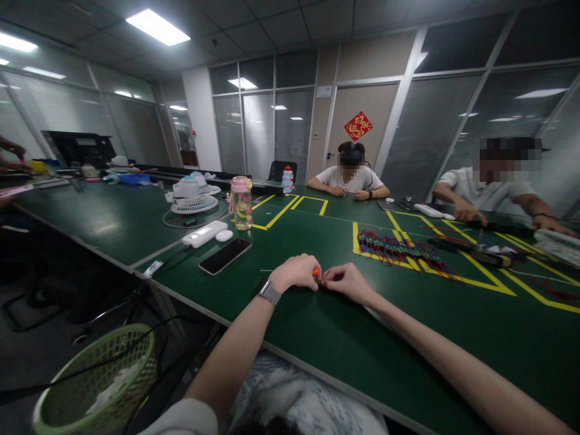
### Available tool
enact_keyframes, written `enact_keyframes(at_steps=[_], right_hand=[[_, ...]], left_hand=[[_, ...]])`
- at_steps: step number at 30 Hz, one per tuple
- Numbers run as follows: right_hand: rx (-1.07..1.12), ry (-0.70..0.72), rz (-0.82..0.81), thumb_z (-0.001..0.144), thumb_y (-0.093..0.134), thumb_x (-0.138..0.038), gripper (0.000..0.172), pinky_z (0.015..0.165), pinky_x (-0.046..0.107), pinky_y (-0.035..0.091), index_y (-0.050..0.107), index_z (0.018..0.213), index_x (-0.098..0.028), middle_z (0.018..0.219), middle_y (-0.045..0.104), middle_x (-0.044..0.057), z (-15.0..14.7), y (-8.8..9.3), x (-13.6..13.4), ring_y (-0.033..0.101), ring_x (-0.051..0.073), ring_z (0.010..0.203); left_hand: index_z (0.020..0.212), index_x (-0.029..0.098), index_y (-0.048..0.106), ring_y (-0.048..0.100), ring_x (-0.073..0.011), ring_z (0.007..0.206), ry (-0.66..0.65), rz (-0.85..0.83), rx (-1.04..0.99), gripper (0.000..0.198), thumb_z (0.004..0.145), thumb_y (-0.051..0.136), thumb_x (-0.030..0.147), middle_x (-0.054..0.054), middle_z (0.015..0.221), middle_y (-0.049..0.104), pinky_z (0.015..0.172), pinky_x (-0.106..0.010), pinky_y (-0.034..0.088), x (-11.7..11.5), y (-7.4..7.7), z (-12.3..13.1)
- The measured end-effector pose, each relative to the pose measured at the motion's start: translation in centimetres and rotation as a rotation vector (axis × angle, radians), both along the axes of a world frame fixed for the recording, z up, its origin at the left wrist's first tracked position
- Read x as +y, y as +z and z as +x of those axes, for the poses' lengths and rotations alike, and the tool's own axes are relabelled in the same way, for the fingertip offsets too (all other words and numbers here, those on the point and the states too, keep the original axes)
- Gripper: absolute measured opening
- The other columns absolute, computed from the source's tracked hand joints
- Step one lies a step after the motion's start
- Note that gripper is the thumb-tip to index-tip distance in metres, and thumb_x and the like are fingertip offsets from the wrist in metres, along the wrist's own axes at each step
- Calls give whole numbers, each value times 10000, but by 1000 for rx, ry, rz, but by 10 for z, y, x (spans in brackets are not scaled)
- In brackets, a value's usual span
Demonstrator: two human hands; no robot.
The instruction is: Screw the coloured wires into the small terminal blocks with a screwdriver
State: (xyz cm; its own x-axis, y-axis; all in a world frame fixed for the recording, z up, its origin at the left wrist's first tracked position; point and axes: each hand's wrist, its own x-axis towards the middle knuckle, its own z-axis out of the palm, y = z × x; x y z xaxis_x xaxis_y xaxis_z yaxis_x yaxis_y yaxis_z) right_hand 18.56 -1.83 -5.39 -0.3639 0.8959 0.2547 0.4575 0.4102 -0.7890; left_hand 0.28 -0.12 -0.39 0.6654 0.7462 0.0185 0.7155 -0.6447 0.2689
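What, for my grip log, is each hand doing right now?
Left hand: closed on a small orange item.
Right hand: pinched closed; anything held is too small to tell.

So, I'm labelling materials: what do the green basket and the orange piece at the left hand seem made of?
Green basket: likely plastic, with a slight sheen and regular slots.
Orange piece: perhaps smooth, bright plastic, but too small to be sure.

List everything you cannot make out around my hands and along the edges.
All in the head view:
- Orange item: mostly covered by the left hand; full shape hidden.
- Right hand: anything pinched there is too small and covered by fingers.
- Wired parts: too small and tangled to count.
- Co-worker's arm: cut off by the left edge.
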Motion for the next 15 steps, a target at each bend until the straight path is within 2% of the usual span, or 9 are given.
enact_keyframes(at_steps=[4,11,15], right_hand=[[-15,27,33,685,627,-184,100,712,280,514,698,633,-136,738,712,49,0,1,0,656,189,746],[-172,92,285,708,597,-144,116,719,253,486,696,656,-176,810,710,33,1,5,-5,655,155,735],[-129,82,227,689,615,-153,98,734,269,496,702,651,-177,801,715,35,3,2,-1,661,172,747]], left_hand=[[861,240,712,611,-164,737,1,-36,-23,251,616,663,266,-22,839,685,603,-221,429,3,-1,-1],[816,224,706,611,-149,702,13,-33,-26,203,628,656,282,-15,803,688,558,-204,412,0,1,0],[809,216,705,615,-159,713,8,26,5,213,617,669,303,-26,801,691,576,-212,421,-2,0,3]])
